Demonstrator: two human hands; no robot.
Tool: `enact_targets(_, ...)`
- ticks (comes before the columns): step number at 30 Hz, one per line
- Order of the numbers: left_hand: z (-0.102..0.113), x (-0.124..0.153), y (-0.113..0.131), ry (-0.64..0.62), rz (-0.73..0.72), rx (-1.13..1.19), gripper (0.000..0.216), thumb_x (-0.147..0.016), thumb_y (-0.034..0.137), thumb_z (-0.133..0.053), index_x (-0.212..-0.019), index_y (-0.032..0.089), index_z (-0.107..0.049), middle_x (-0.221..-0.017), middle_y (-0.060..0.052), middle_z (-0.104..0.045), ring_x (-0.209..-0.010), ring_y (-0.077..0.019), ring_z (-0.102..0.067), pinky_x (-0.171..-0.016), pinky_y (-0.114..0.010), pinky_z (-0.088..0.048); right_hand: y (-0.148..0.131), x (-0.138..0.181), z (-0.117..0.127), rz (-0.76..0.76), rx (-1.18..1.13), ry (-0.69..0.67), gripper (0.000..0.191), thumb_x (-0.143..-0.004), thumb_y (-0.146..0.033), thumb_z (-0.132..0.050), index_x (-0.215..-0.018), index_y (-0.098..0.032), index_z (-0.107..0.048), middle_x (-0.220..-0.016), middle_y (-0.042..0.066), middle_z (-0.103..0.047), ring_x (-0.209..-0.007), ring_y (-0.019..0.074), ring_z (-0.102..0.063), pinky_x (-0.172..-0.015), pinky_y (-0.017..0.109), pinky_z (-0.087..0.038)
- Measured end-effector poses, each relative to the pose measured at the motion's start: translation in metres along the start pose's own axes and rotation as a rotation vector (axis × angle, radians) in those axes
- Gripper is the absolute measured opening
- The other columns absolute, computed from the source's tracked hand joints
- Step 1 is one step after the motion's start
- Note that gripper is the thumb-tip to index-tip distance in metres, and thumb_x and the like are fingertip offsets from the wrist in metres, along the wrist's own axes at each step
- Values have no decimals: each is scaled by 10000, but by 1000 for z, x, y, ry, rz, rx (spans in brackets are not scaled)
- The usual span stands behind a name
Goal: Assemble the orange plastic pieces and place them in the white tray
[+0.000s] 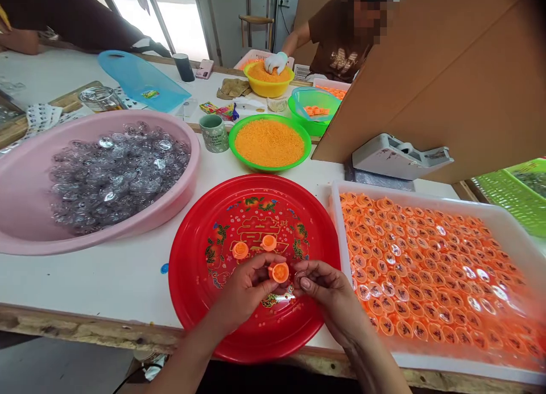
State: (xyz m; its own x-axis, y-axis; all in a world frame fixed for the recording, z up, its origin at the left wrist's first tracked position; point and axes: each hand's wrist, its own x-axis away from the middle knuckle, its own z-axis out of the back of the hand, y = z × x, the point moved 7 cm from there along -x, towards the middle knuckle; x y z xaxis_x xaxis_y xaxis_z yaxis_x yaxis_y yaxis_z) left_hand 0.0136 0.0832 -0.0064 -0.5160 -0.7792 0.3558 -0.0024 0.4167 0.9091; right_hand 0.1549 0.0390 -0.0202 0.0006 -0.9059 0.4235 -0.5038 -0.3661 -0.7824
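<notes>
Over the red round tray (pixel 187 257), my left hand (pixel 249 283) pinches a small orange plastic cup (pixel 279 273) that has orange bits inside. Close to its right, the thumb and fingers of my right hand (pixel 324 283) are pressed together on a small clear plastic piece (pixel 300 276), hard to see against the red. Two more orange cups stand on the tray just beyond my hands, one on the left (pixel 240 250) and one on the right (pixel 268 243). Loose orange crumbs lie scattered on the tray.
A pink basin (pixel 187 183) of clear plastic pieces stands left. On the right, a white bin (pixel 341 235) holds rows of lidded orange cups. Beyond are a green dish (pixel 234 146) of orange granules, a mug (pixel 214 135), a tape dispenser (pixel 396 158), cardboard (pixel 426 81) and a co-worker's gloved hand (pixel 276 62).
</notes>
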Motion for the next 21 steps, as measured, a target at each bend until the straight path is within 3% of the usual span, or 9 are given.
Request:
enact_targets(5,1,1,-1,24,1,92,171,-813,195,-616,-981,223,-609,-958,-15,-675,-785,-153,-649,-716,-277,-539,0,-1,-1,49,32,10,228,-696,-302,-821,-805,-172,-670,-763,16,-654,-726,138,-589,-706,253,-478)
enact_targets(12,5,5,-6,1,131,64,291,-796,279,-681,-1076,216,-635,-946,-19,-660,-906,-167,-613,-795,-259,-489,6,0,1,41,112,-39,206,-764,-302,-775,-930,-200,-707,-794,11,-673,-720,128,-605,-713,249,-491)
enact_targets(16,7,6,-6,12,97,116,263,-828,288,-662,-1075,238,-589,-970,-7,-657,-890,-166,-629,-784,-277,-509,5,0,-2,44,45,-40,158,-769,-284,-775,-841,-197,-665,-767,16,-671,-723,146,-613,-695,268,-507)
enact_targets(21,8,7,-6,24,71,212,256,-816,271,-680,-1043,233,-568,-958,-2,-643,-861,-182,-648,-771,-332,-552,7,-1,-4,49,1,-50,165,-764,-255,-784,-869,-208,-665,-780,8,-675,-760,136,-615,-728,247,-487)
